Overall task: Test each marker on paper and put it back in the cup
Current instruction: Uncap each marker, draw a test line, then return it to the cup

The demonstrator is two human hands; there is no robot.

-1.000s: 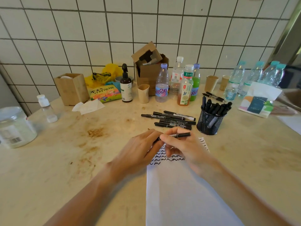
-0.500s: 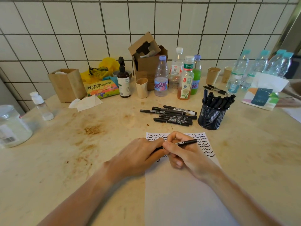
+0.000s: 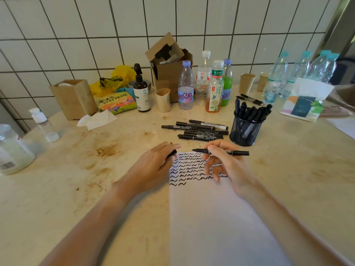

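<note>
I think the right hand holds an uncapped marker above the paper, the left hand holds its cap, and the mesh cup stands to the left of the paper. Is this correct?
Not quite. In the head view the mesh cup stands beyond the paper toward its right side, not left. The rest holds: the right hand holds the uncapped marker above the paper, and the left hand holds its cap.

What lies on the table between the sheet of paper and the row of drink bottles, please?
In the head view, a cluster of loose black markers lies side by side on the table, between the paper and the bottles.
</note>
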